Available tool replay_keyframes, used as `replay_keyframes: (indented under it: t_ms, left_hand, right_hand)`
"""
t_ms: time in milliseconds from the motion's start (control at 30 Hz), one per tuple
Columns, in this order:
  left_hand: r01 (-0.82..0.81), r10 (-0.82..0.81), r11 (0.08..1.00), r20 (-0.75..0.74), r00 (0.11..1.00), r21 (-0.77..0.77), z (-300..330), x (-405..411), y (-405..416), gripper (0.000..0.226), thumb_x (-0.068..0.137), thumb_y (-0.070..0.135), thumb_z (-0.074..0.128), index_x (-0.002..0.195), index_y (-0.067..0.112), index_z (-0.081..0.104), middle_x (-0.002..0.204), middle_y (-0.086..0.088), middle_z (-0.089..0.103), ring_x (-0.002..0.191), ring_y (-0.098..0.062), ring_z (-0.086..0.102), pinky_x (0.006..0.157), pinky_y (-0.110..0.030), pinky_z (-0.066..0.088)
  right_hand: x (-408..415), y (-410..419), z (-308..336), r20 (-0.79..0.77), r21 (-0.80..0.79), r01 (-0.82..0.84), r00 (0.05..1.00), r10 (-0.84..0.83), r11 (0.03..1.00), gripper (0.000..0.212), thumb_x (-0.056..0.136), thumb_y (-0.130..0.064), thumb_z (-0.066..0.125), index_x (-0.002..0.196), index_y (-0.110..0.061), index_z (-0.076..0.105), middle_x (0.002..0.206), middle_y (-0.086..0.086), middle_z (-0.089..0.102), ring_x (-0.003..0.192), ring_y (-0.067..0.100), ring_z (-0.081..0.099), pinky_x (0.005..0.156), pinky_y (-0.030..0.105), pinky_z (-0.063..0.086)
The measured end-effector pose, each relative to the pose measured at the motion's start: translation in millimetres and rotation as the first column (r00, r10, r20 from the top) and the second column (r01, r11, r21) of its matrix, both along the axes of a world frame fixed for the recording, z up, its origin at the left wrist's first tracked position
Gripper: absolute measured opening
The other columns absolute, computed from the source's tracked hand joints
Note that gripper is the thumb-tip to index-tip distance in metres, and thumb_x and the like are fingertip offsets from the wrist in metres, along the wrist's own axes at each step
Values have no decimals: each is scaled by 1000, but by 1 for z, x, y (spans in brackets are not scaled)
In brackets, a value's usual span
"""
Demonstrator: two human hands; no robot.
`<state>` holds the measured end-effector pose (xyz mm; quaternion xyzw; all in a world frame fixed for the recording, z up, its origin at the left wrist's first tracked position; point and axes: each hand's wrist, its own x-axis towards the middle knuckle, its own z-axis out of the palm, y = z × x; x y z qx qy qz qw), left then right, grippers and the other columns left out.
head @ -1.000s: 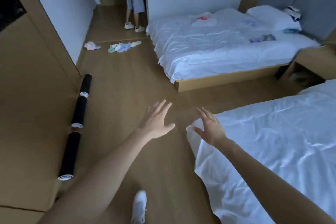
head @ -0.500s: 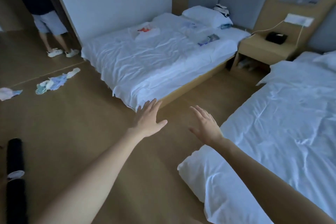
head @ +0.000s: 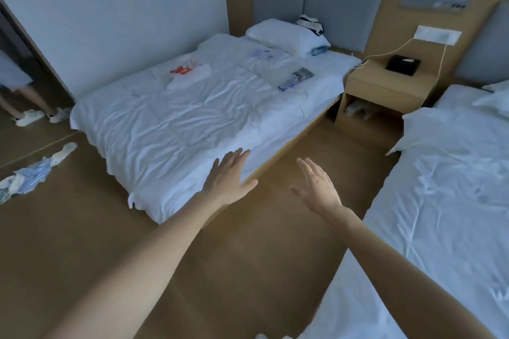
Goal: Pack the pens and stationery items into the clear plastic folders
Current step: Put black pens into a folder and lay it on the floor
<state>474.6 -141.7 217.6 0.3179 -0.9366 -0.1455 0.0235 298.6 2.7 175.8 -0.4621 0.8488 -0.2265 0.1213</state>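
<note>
Two bare hands reach forward over the wooden floor (head: 248,270), both empty: the left hand (head: 228,176) has its fingers straight and close together, thumb out, and the right hand (head: 316,187) has its fingers straight and slightly spread. Two white beds flank the aisle: the near bed (head: 440,215) on the right, the far bed (head: 192,118) ahead. On the far bed lie the clear plastic folders (head: 283,71) with a bundle of pens (head: 296,78) on them, near one pillow (head: 286,36). One nightstand (head: 385,88) stands between the beds, carrying one black box (head: 403,64). One heap of clothes (head: 30,176) lies on the floor at left, beyond it a person's legs (head: 16,102). Compared with half a second ago, the view has swung right and closer to the far bed; the black rolls at lower left are gone from sight.
</note>
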Motion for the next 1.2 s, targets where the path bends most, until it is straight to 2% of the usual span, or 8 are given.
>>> replay_keyframes:
  t_ms: [100, 233, 400, 633, 867, 1033, 1200]
  left_hand:
    - [30, -31, 999, -35, 999, -10, -1, -50, -43, 70, 96, 44, 46, 152, 20, 11, 159, 1, 9, 145, -15, 9, 118, -40, 5]
    - [95, -96, 995, 1, 995, 37, -23, -113, -94, 71, 95, 44, 46, 152, 20, 11, 159, 1, 10, 145, -14, 8, 118, -40, 6]
    - [179, -179, 984, -21, 984, 0, -40, -199, -184, 72, 95, 45, 47, 151, 19, 11, 159, -1, 12, 145, -16, 11, 117, -42, 9]
    - [272, -271, 962, -39, 962, 13, -33, -320, -302, 71, 95, 43, 47, 151, 18, 11, 159, -2, 12, 145, -18, 11, 118, -44, 10]
    - [359, -358, 930, -21, 933, 80, -55, -451, -354, 72, 95, 43, 48, 151, 19, 10, 159, -1, 10, 146, -18, 9, 118, -42, 7]
    - [359, -359, 932, -7, 933, 55, -80, -555, -396, 71, 95, 43, 48, 151, 18, 12, 159, -1, 12, 145, -18, 12, 118, -43, 10]
    - [239, -240, 969, 8, 971, 57, -79, -645, -456, 73, 94, 44, 50, 151, 17, 13, 157, -3, 16, 144, -20, 16, 116, -44, 13]
  right_hand:
    - [-41, -34, 2, 17, -16, 41, 999, -41, 999, 74, 92, -32, 59, 152, -20, 18, 158, 4, 16, 146, 19, 14, 118, 35, 9]
    - [-91, -76, -14, 42, 37, 85, 995, -87, 996, 75, 91, -32, 60, 152, -21, 16, 158, 4, 15, 145, 18, 14, 117, 33, 8]
    - [-160, -149, -28, 40, 61, 168, 985, -170, 984, 76, 91, -33, 60, 152, -22, 15, 159, 4, 14, 145, 19, 14, 118, 34, 10]
    - [-257, -255, -10, 19, 42, 254, 967, -255, 966, 75, 93, -32, 59, 152, -23, 14, 159, 3, 13, 146, 18, 11, 119, 34, 8]
    - [-363, -304, -26, 40, 93, 318, 946, -322, 944, 75, 93, -33, 58, 152, -24, 13, 159, 3, 12, 147, 18, 10, 120, 34, 8]
    - [-477, -340, -44, 56, 122, 330, 939, -339, 936, 74, 93, -33, 58, 152, -24, 13, 159, 3, 11, 147, 19, 11, 119, 35, 11]
    - [-589, -388, -41, 68, 161, 266, 958, -280, 950, 74, 94, -34, 57, 152, -24, 12, 159, 3, 11, 147, 20, 11, 119, 36, 13]
